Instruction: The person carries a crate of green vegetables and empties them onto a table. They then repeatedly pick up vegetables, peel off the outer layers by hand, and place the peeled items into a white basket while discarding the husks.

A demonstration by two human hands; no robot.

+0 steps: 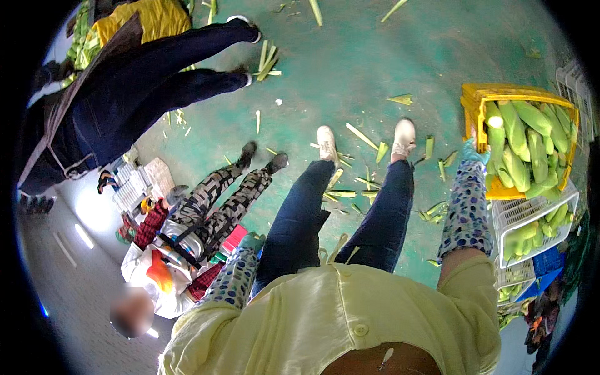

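My right hand (475,152), in a teal glove below a dotted sleeve, is closed on the left side of a yellow crate (473,100). Inside that crate lie several green ears of corn (528,140), still in their husks. My left hand (253,241), gloved in the same teal, hangs beside my left thigh near a red object (232,239). Its fingers are too small and unclear to make out, and I see nothing in it.
White crates (503,234) with corn and a blue crate (545,265) stand by the yellow one. Husk scraps (369,184) litter the green floor (350,69). To the left are a person in camouflage trousers (215,200) and another in dark trousers (131,94), near a yellow sack (147,22).
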